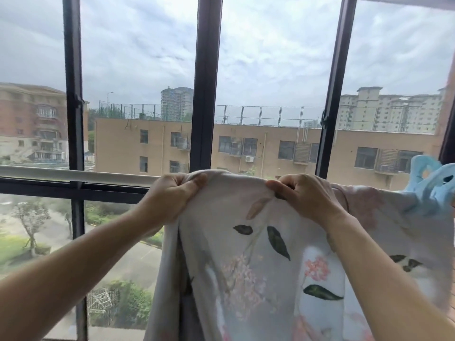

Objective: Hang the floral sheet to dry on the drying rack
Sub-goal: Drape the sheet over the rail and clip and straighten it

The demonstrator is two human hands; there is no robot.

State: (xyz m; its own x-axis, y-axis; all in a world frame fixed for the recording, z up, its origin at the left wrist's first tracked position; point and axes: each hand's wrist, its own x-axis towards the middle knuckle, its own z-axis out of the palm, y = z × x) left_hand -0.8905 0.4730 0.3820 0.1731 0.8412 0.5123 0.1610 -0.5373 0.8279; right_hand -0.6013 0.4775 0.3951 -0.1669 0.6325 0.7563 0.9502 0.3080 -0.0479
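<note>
The floral sheet [246, 267], pale grey with dark leaves and pink blossoms, hangs over a horizontal pale rail of the drying rack [73, 174] in front of the window. My left hand [172, 196] grips the sheet's top fold at its left end, fingers curled into the cloth. My right hand [302, 196] pinches the top fold a short way to the right. The rail under the sheet is hidden by the cloth. The sheet drapes on to the right, past my right forearm.
Light blue plastic clips or a hanger [433, 180] sit on the rail at the far right. Dark window frames [206, 94] stand close behind the rail, with buildings and a street far below outside.
</note>
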